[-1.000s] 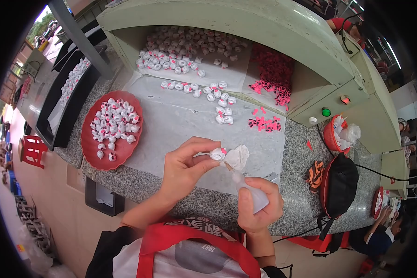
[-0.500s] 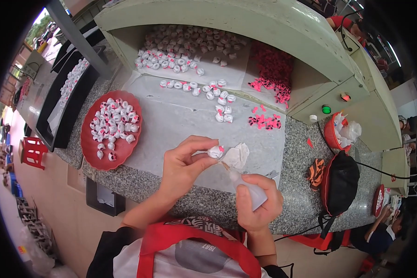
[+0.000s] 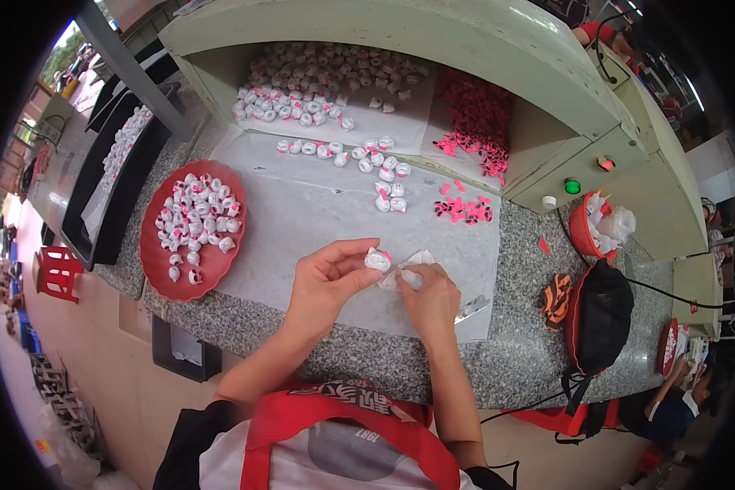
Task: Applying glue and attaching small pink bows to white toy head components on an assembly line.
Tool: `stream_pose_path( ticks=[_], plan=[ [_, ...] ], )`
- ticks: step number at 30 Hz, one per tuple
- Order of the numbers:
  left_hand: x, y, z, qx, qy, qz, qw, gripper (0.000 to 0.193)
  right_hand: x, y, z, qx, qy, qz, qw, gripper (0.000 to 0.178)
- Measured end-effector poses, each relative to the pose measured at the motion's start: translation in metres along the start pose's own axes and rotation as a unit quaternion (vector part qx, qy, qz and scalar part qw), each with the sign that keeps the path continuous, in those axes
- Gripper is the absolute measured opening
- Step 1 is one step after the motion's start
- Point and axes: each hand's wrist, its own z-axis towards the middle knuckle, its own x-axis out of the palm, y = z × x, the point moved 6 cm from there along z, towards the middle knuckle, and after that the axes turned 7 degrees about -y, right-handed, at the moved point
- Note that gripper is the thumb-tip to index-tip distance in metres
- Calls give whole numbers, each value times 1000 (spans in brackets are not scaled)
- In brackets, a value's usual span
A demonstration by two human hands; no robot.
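Note:
My left hand (image 3: pixel 322 282) pinches a small white, round figure (image 3: pixel 377 260) with a pink bit on its side, between thumb and fingertips. My right hand (image 3: pixel 433 300) is close beside it, fingers closed around a pale squeeze bottle (image 3: pixel 412 280) that is mostly hidden by the hand. A crumpled white cloth (image 3: pixel 420 257) lies by the right fingertips, partly covered. A fold of it seems to reach toward the figure; whether the fingers also grip it is hard to tell. Beyond my hands stand short rows of similar white figures (image 3: pixel 384 163) and a small heap of pink pieces (image 3: pixel 464 210).
A red scalloped tray (image 3: pixel 151 265) of white figures sits at the left. A pale green box-like cabinet (image 3: pixel 384 24) at the back shelters many figures and a pink pile (image 3: pixel 474 114). At right are a red basket (image 3: pixel 581 229), orange-black cloth (image 3: pixel 557 298) and black bag (image 3: pixel 604 318).
My right hand has moved up and left and turned, bringing its fingertips to the cloth near the figure. The bottle, plainly visible before, is now largely hidden. My left hand still holds the figure.

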Motion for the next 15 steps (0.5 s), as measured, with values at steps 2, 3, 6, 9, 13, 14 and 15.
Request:
stream_pose_path(
  ticks=[2, 3, 6, 9, 13, 14, 15],
  plan=[
    [-1, 0, 2, 8, -8, -8, 1000, 34, -5, -4, 1, 24, -21, 68, 997, 18],
    [0, 1, 3, 8, -6, -8, 1000, 34, -9, -7, 2, 47, -42, 134, 989, 15],
    [-4, 4, 0, 16, -24, 22, 999, 33, -30, 16, -5, 211, 21, 412, 886, 12],
    [2, 4, -2, 28, -27, 28, 999, 32, -47, 54, -7, 57, -28, 450, 891, 11],
    [7, -2, -8, 101, 18, 33, 994, 31, -57, 72, -11, -83, -98, 375, 918, 11],
    [7, 4, -7, 57, 32, -5, 998, 31, -57, 68, -12, -75, -88, 373, 921, 10],
    [4, 6, -7, 57, 32, -5, 998, 31, -56, 63, -13, -68, -77, 370, 923, 10]
  ],
)
